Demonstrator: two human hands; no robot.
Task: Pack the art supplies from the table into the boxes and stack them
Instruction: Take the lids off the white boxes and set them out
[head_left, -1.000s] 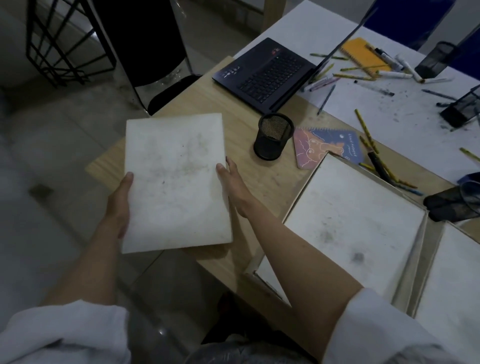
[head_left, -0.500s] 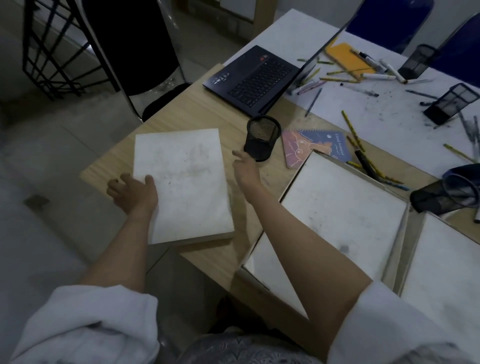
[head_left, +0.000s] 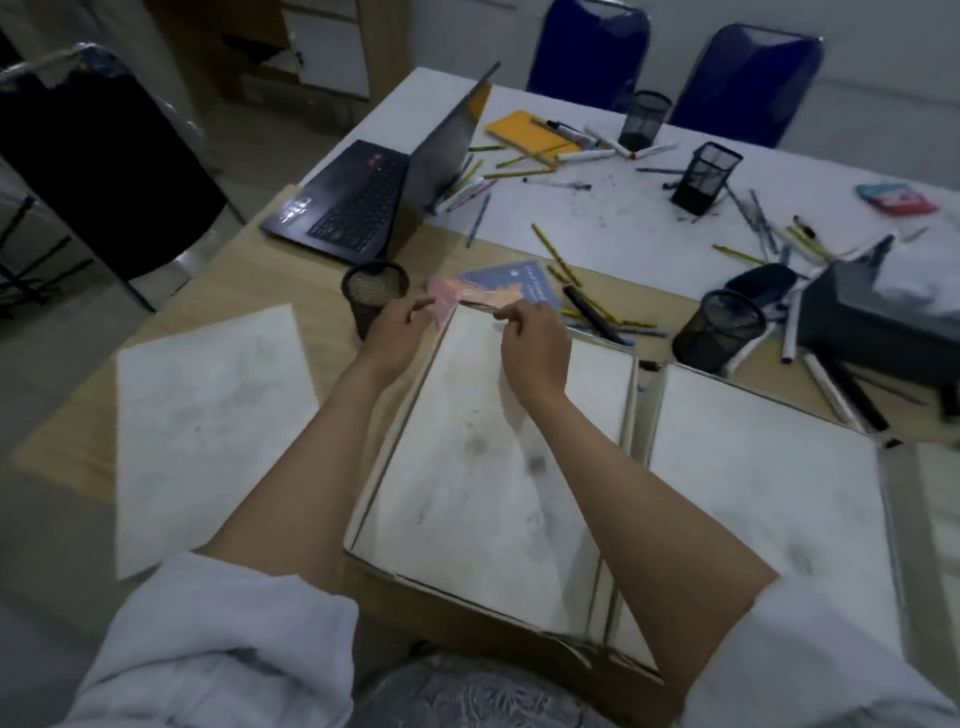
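While both hands are pinching the notebook (head_left: 511, 288), it is lying just beyond the open box (head_left: 483, 467).
Left hand (head_left: 397, 327) and right hand (head_left: 535, 343) are flanking its near edge, long axis running across, equally near.

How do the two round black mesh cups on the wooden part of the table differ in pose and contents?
The mesh cup by the left hand stands upright with its mouth facing up, and looks empty; the mesh cup on the right is tipped over on its side with its mouth facing the camera. The left cup stands apart from the loose pens; the right cup lies among markers. Both are round, black wire mesh.
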